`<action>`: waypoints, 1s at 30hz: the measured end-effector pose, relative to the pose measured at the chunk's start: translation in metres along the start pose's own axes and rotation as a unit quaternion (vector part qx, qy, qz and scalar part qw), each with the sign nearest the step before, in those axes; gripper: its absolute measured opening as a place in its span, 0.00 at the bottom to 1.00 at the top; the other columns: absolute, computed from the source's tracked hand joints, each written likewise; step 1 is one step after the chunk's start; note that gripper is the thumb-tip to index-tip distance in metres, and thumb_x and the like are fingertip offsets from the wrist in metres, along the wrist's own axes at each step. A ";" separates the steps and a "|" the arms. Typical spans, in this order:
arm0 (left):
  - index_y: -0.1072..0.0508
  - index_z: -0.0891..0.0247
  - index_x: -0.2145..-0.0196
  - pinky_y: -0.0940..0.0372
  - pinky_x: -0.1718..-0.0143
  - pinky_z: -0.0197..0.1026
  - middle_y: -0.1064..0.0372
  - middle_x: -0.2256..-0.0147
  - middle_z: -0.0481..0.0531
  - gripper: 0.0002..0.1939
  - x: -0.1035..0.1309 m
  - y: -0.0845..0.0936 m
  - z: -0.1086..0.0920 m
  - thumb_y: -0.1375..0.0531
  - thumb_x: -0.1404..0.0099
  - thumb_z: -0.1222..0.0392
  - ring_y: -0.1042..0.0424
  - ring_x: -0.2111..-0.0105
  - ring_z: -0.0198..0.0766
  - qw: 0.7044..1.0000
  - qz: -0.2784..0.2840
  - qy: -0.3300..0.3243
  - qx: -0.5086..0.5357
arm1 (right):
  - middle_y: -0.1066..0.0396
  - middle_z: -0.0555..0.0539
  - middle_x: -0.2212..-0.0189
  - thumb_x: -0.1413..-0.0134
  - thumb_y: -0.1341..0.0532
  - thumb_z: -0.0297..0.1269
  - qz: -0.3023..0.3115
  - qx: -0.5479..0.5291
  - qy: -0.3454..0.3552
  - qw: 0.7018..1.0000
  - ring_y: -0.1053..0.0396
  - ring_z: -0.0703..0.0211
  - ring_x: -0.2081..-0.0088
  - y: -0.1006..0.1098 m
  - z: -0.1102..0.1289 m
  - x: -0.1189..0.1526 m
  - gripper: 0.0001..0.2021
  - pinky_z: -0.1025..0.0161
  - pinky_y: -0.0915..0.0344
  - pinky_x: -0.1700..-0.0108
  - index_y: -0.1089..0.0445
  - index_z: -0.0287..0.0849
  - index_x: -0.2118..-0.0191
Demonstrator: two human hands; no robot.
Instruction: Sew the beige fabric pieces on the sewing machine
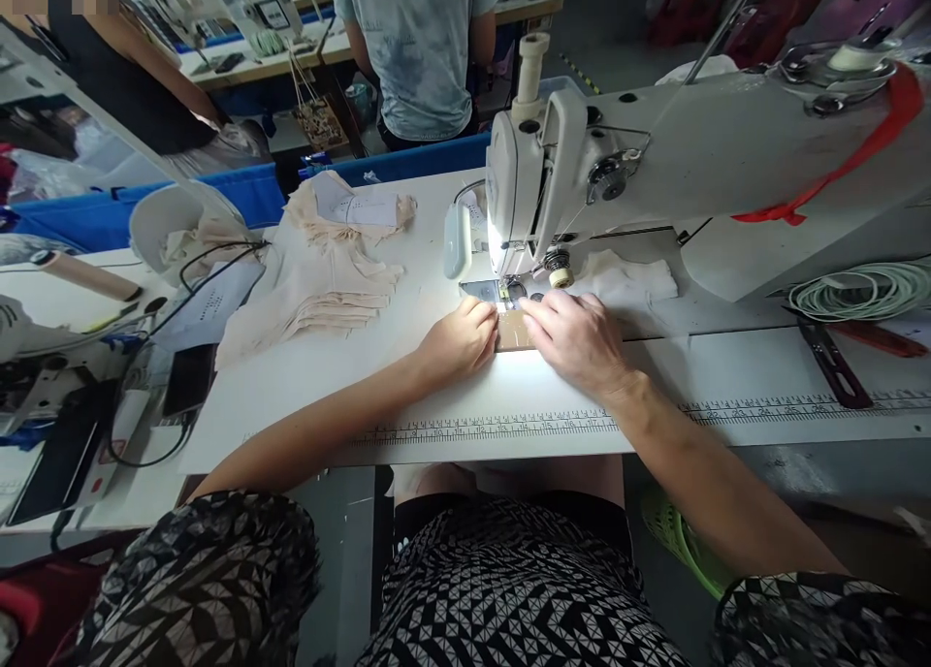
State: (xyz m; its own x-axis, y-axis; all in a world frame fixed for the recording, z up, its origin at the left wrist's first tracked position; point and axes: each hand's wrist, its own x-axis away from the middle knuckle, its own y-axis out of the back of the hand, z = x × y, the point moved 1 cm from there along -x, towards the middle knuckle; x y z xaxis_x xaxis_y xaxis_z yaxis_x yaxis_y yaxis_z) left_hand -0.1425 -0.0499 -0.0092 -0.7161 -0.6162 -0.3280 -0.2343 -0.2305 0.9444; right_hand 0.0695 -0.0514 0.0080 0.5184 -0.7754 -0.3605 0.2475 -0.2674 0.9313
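While both forearms are stretched forward over the white table in the head view, the hands are brought close together in front of the needle area of the sewing machine. The left hand is angled inward from the left, its back turned up and its fingers bent. The right hand is laid palm down from the other side, its wrist slightly raised and its thumb and forefinger pointed toward the presser foot. Between them a brown piece is seen, flat below the presser foot and touched at its edges by both hands.

In each grip the fingers are drawn close together, but whether anything is pinched cannot be told, since the fingertips of the left hand are tucked under and those of the right are partly hidden. The far edge of the brown piece is lost in the glare beneath the machine. Pale fabric is partly covered behind the right hand, and stacked cut pieces are spread left of the left hand. The upper arms are covered by patterned sleeves, which are cut off at the lower corners.
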 end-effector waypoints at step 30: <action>0.24 0.63 0.56 0.29 0.50 0.48 0.25 0.53 0.62 0.19 -0.017 -0.007 0.008 0.54 0.20 0.61 0.28 0.53 0.50 0.999 0.043 0.031 -0.003 | 0.29 0.48 0.76 0.25 0.49 0.50 -0.049 -0.211 -0.191 0.957 0.30 0.51 0.71 -0.016 -0.035 -0.013 0.19 0.56 0.41 0.65 0.35 0.51 0.70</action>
State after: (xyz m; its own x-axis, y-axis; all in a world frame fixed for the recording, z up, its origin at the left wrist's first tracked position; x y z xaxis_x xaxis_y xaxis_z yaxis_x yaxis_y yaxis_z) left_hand -0.1342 -0.0317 -0.0100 -0.6913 -0.6789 -0.2474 -0.1706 -0.1794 0.9689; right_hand 0.0873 -0.0169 -0.0042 0.1576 -0.9325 -0.3250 0.6296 -0.1586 0.7605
